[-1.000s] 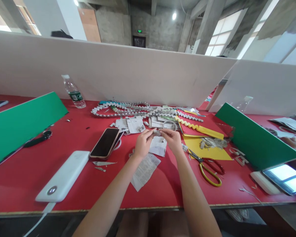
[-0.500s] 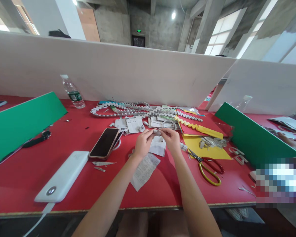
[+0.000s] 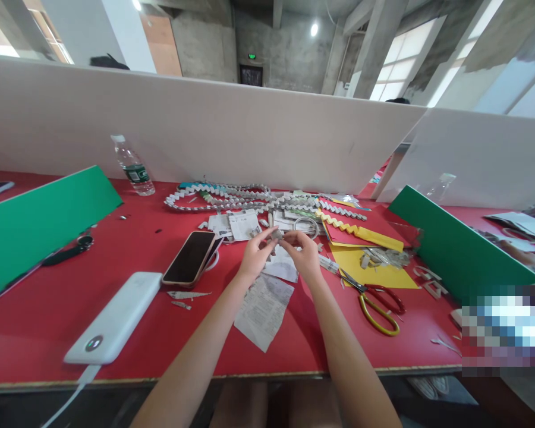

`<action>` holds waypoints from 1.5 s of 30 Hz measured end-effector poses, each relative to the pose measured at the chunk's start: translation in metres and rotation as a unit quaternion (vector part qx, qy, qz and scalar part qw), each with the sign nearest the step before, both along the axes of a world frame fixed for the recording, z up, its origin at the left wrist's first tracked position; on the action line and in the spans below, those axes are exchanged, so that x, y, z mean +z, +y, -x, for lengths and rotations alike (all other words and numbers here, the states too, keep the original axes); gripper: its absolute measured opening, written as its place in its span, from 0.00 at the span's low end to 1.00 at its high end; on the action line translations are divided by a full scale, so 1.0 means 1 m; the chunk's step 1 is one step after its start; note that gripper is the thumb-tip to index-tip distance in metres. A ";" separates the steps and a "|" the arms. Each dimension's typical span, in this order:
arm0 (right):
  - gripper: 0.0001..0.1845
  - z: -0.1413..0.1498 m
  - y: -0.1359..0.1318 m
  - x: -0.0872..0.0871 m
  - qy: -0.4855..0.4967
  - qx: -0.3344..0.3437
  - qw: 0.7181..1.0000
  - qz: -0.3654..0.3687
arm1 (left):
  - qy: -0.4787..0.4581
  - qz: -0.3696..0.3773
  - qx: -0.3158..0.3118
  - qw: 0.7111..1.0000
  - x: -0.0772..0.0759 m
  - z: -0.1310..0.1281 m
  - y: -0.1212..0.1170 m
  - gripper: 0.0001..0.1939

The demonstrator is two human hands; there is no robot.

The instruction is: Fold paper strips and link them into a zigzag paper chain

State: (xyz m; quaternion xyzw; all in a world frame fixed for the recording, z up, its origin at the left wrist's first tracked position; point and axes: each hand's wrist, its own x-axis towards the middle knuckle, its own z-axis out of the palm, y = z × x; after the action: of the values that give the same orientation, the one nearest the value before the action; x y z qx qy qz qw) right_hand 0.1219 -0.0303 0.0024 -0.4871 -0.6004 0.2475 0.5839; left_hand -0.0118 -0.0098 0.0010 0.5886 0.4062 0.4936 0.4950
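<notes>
Small grey-white folded paper piece was pinched between bare left hand and right hand, over flat red tabletop, well in from front edge. Looked light, creasable, tearable; best held by folds.

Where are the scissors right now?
In the head view, the scissors lie on the red table, to the right of the right hand, at the near edge of the yellow sheet.

Bottle w/ green label nr white partition; phone, blk screen, beside white pwr bank w/ cable; watch by L green board.
</notes>
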 end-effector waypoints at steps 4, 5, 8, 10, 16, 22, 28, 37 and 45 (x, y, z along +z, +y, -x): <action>0.05 -0.001 0.003 -0.002 0.021 0.005 1.000 0.014 | -0.038 0.034 -0.023 0.998 0.003 -0.002 -0.002 0.24; 0.05 -0.002 0.003 -0.002 0.032 0.010 0.999 0.018 | -0.057 0.051 -0.028 0.997 0.004 -0.002 -0.003 0.25; 0.07 -0.003 0.006 -0.004 0.056 0.034 0.997 0.028 | -0.121 0.107 -0.040 0.986 0.005 -0.002 -0.004 0.25; 0.10 -0.004 0.007 -0.005 0.062 0.050 0.996 0.031 | -0.159 0.132 -0.049 0.977 0.004 0.000 -0.004 0.25; 0.10 -0.004 0.008 -0.009 0.078 0.070 0.993 0.047 | -0.195 0.173 -0.072 0.963 0.003 0.000 -0.003 0.22; 0.06 -0.003 0.010 -0.011 0.039 0.030 0.998 0.039 | -0.205 0.196 -0.085 0.955 0.000 -0.003 -0.004 0.19; 0.06 -0.002 0.009 -0.011 0.077 0.044 0.995 0.040 | -0.209 0.193 -0.095 0.954 -0.001 -0.002 -0.004 0.22; 0.07 -0.001 0.009 -0.011 0.075 0.015 0.996 0.045 | -0.166 0.164 -0.063 0.970 -0.002 -0.006 -0.005 0.23; 0.06 -0.001 0.009 -0.009 0.062 -0.006 0.997 0.041 | -0.073 0.051 0.001 0.996 -0.003 -0.008 -0.003 0.21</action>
State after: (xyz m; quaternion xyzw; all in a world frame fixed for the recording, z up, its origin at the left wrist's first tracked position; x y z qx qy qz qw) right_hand 0.1226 -0.0211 -0.0070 -0.4977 -0.5498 0.2982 0.6010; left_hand -0.0041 -0.0125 -0.0018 0.5246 0.3944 0.5138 0.5525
